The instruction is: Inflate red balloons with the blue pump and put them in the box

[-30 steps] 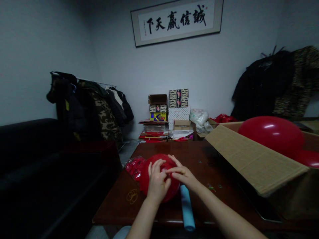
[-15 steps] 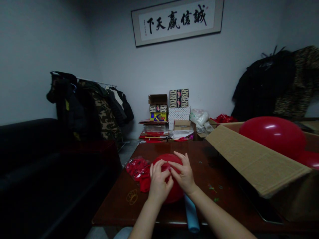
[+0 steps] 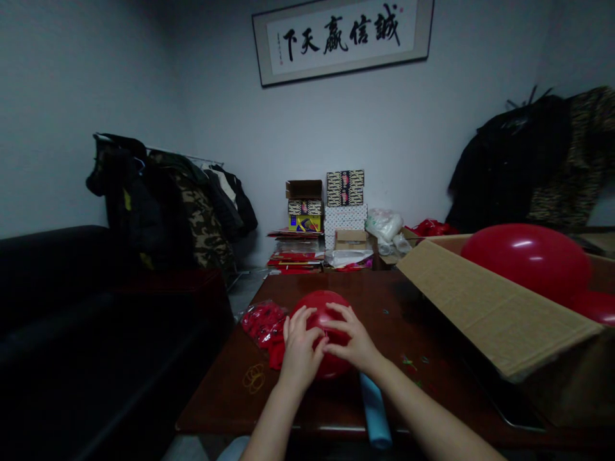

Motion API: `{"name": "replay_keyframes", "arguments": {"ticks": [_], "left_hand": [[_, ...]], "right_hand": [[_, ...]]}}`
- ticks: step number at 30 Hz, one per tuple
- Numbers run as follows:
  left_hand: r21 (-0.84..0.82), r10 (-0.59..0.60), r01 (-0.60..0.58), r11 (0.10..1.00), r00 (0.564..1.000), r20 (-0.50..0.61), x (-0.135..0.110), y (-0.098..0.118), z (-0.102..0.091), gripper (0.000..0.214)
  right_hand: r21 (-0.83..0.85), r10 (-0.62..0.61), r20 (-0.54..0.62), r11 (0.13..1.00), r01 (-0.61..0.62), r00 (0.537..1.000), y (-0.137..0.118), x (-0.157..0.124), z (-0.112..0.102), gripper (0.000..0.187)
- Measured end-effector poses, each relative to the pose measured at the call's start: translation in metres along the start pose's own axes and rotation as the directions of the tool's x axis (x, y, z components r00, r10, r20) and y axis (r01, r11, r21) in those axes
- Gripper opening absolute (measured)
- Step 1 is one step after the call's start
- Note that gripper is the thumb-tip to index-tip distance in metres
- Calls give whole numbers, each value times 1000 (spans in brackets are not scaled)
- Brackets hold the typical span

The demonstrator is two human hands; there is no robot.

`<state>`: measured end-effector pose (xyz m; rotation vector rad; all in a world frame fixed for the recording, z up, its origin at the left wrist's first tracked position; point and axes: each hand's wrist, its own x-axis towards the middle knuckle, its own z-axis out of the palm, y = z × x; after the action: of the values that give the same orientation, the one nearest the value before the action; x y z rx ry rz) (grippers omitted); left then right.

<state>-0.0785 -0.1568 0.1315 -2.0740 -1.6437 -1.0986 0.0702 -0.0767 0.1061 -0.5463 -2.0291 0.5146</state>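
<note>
A round, inflated red balloon [image 3: 329, 299] is in front of me, over the brown table [image 3: 221, 403]. My left hand [image 3: 302, 346] rests against its left side, thumb and fingertips pinching at its near face. My right hand [image 3: 353, 339] meets it there from the right, with thumb and fingers bent at the same spot. The pinched part, apparently the balloon's neck, is mostly hidden by the fingertips. Partly under my right forearm lies a blue pump tube [image 3: 376, 410]. Left of the balloon is a clear bag of red balloons [image 3: 263, 323].
Thin yellow rings [image 3: 254, 379] lie at the table's left. Small green scraps [image 3: 408, 362] are scattered on the right. A cardboard box [image 3: 500, 307] holding large red balloons [image 3: 526, 262] takes up the right side. Stacked boxes [image 3: 346, 221] stand at the back; a black sofa [image 3: 57, 346] is at left.
The right fingers have come down and curled closer to the left fingertips at the balloon. The balloon has shifted slightly, and the blue tube has slid a little to the right.
</note>
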Motion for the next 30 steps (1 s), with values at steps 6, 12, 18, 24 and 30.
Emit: {"name": "replay_keyframes", "arguments": {"ticks": [6,12,18,24,30], "left_hand": [[93,76,-79,993,996,35,7,0,-7,12],[156,185,-195,968,980,76,16,5,-18,12],[219,154,-150,964,988,0,15,4,-21,12],[203,109,-97,974,993,-53,10,-2,-29,14],[142,218,-213,967,976,-22,13,-12,-41,22]], "right_hand": [[-232,-81,128,967,109,988,-5,2,2,44],[-280,-127,24,951,129,992,2,7,14,11],[-262,-123,-37,959,109,992,8,11,19,10],[-239,-189,15,953,187,982,5,21,19,9],[-216,-242,84,943,255,967,-4,29,15,13]]}}
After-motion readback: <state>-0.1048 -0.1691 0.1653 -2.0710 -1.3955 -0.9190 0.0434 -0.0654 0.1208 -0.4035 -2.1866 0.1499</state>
